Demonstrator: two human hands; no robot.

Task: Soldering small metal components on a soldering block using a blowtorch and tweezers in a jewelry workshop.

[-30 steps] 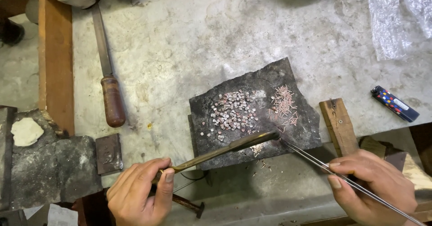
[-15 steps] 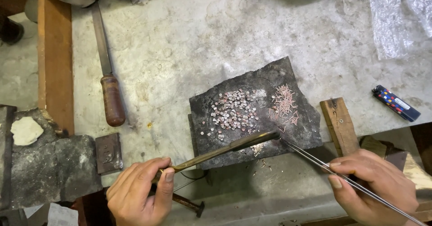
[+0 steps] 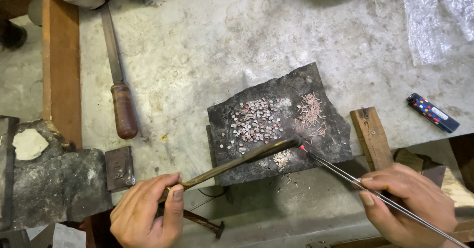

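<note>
Honestly a lot I can't make out here. My left hand is chopped off at the bottom edge, and its fingers hide the back end of the dark blowpipe. My right hand is cut at the wrist too, and the thin tweezers run out of the corner. The little round bits and coppery pins on the charcoal slab are too tiny to count. The file disappears under pale stuff up top, and the plastic wrap is cropped.
</note>
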